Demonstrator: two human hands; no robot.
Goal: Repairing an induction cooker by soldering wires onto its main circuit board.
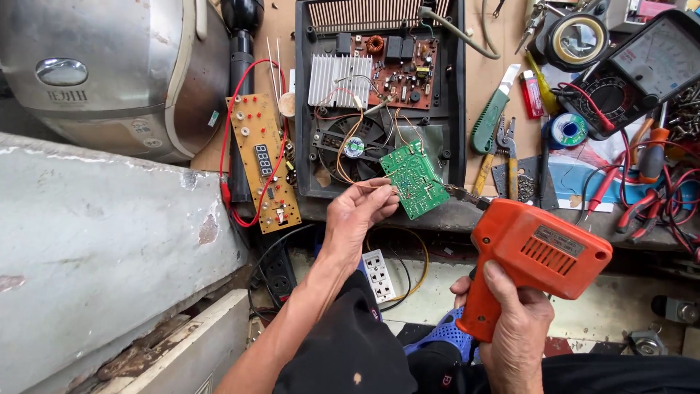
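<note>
My left hand (357,215) pinches the lower edge of a small green circuit board (413,179), holding it tilted over an opened black appliance (379,102). Thin wires run from the board into that appliance, past its round fan (355,146) and finned metal heat sink (337,79). My right hand (514,325) grips the handle of an orange pistol-shaped soldering gun (536,252). The gun's metal tip (461,194) points up-left and sits right at the green board's right edge.
A yellow display board (264,160) with red wires lies left of the appliance. A silver cooker (109,73) stands far left. Right of the appliance lie a multimeter (642,66), pliers, screwdrivers, a lighter and solder. A white socket strip (379,276) hangs below the bench edge.
</note>
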